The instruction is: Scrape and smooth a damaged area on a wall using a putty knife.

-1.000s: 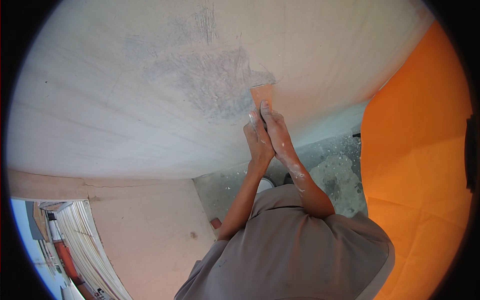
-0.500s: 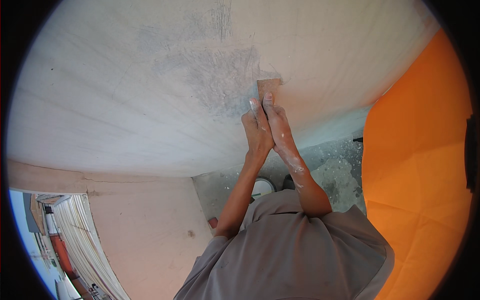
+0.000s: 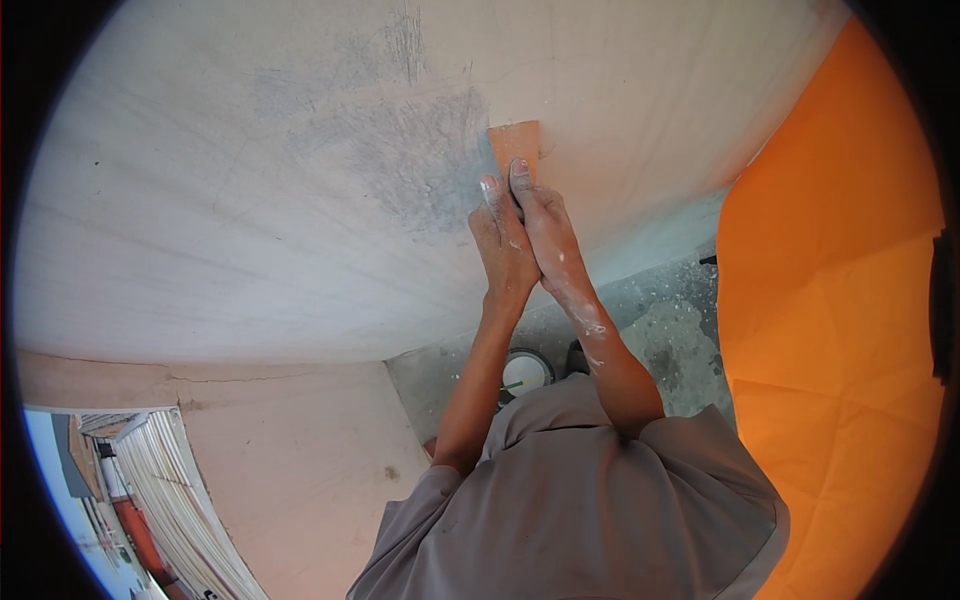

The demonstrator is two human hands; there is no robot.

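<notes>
I am pressing a small orange-brown sanding sheet flat against the pale plastered wall with both hands. My left hand and my right hand are lying side by side, touching, fingers stretched out and held together, the fingertips bearing on the lower edge of the sheet rather than pinching it. The sheet is sitting at the right edge of a grey, rubbed patch, just below a lighter scuffed streak.

Judging by that patch, I am only partway: one roughly worked area is showing to the left of the sheet, while the wide stretch of wall further left, below and to the right is looking smooth and untouched. White dust is speckling my right forearm.

Below my arms a round tin with a pale lid is standing on the splattered grey floor. A large orange sheet is hanging close on my right, crowding that side. My grey shirt is filling the lower view, and nothing is lying between my hands and the wall.
</notes>
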